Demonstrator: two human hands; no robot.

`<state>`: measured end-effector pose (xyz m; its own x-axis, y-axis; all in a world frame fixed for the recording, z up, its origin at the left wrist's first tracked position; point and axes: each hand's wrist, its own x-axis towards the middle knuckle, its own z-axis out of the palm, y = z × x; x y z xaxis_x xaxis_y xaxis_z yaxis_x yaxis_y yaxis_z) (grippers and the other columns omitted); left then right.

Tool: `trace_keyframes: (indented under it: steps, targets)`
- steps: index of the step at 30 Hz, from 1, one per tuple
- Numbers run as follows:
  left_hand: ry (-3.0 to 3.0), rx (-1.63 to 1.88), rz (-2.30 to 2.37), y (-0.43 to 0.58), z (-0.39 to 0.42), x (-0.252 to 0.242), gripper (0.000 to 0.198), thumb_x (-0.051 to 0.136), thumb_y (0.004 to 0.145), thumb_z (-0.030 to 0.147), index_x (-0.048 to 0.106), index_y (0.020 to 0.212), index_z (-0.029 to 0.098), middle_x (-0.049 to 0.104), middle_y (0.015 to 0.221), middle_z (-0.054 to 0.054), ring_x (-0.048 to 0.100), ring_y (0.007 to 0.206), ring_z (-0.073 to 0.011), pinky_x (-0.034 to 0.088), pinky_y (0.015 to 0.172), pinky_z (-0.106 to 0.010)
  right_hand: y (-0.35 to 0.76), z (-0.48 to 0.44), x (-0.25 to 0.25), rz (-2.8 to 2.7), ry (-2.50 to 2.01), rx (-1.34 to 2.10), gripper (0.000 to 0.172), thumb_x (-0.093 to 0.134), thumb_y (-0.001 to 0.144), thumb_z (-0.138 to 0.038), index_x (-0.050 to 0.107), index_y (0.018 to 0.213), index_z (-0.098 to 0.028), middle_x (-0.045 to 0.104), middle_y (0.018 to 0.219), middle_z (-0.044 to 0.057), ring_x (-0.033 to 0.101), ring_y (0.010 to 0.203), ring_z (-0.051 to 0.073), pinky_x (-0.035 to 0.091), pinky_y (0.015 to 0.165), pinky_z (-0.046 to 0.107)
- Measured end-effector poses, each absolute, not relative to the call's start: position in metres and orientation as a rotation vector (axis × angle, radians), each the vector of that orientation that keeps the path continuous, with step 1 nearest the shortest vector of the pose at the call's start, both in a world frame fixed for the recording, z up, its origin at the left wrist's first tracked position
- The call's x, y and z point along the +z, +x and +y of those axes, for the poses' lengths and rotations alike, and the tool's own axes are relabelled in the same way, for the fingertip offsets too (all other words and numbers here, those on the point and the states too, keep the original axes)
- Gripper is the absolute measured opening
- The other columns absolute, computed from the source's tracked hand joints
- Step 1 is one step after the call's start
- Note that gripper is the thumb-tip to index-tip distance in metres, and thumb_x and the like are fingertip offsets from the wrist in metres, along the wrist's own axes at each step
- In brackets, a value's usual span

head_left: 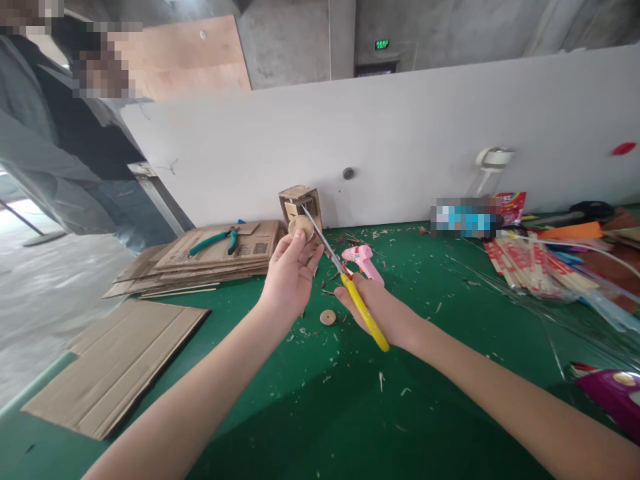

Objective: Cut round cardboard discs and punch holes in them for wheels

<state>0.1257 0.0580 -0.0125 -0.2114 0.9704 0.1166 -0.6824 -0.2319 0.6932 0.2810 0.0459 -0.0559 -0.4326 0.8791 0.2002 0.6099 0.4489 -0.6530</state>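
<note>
My left hand (290,273) is raised over the green table (320,407) and pinches a small round cardboard disc (301,228) between its fingertips. My right hand (380,308) grips yellow-handled scissors (345,280). Their blades point up and left, and the tips meet the disc's edge. A second round cardboard disc (328,317) lies flat on the table between my hands. Small cardboard scraps are scattered around it.
A small cardboard box model (300,202) stands against the white wall behind the disc. A pink glue gun (363,260) lies behind my right hand. Green pliers (215,241) rest on stacked cardboard (200,263) at left. Sticks and packets (540,267) crowd the right. A person stands far left.
</note>
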Motion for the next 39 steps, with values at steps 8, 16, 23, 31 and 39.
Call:
trace_keyframes:
  steps: [8, 16, 23, 31, 39]
  targets:
    - [0.666, 1.736, 0.59, 0.124, 0.062, -0.014, 0.012, 0.071, 0.074, 0.017, 0.059, 0.073, 0.018, 0.071, 0.081, 0.0, 0.069, 0.085, -0.0129, 0.049, 0.093, -0.032, 0.288, 0.042, -0.044, -2.265, -1.132, 0.729, 0.038, 0.033, 0.093, -0.056, 0.041, 0.08, -0.022, 0.057, 0.069, 0.003, 0.053, 0.06, 0.017, 0.041, 0.057, 0.033]
    - [0.668, 1.738, 0.592, 0.125, 0.064, -0.016, 0.01, 0.069, 0.076, 0.016, 0.06, 0.071, 0.017, 0.072, 0.078, -0.001, 0.069, 0.079, -0.0118, 0.049, 0.093, -0.03, 0.287, 0.04, -0.043, -2.258, -1.166, 0.775, 0.04, 0.029, 0.093, -0.058, 0.04, 0.08, -0.021, 0.056, 0.07, 0.004, 0.052, 0.059, 0.016, 0.04, 0.057, 0.033]
    - [0.684, 1.734, 0.581, 0.126, 0.063, -0.018, 0.01, 0.069, 0.077, 0.016, 0.06, 0.072, 0.017, 0.073, 0.079, -0.002, 0.07, 0.082, -0.014, 0.05, 0.094, -0.032, 0.286, 0.042, -0.05, -2.217, -1.267, 0.733, 0.041, 0.032, 0.092, -0.06, 0.042, 0.082, -0.021, 0.056, 0.064, 0.002, 0.052, 0.05, 0.016, 0.038, 0.051, 0.032]
    - [0.694, 1.725, 0.544, 0.126, 0.061, -0.014, 0.008, 0.067, 0.079, 0.014, 0.061, 0.074, 0.015, 0.073, 0.079, -0.003, 0.07, 0.084, -0.0143, 0.048, 0.098, -0.033, 0.286, 0.045, -0.049, -2.249, -1.376, 0.465, 0.044, 0.033, 0.091, -0.057, 0.048, 0.082, -0.017, 0.057, 0.06, 0.005, 0.052, 0.05, 0.018, 0.035, 0.048, 0.031]
    - [0.703, 1.717, 0.51, 0.127, 0.059, -0.012, 0.005, 0.066, 0.08, 0.014, 0.062, 0.078, 0.015, 0.073, 0.083, -0.004, 0.07, 0.088, -0.0147, 0.047, 0.098, -0.033, 0.28, 0.041, -0.048, -2.259, -1.429, 0.334, 0.04, 0.034, 0.092, -0.047, 0.055, 0.084, -0.014, 0.064, 0.066, 0.01, 0.062, 0.059, 0.023, 0.04, 0.053, 0.032]
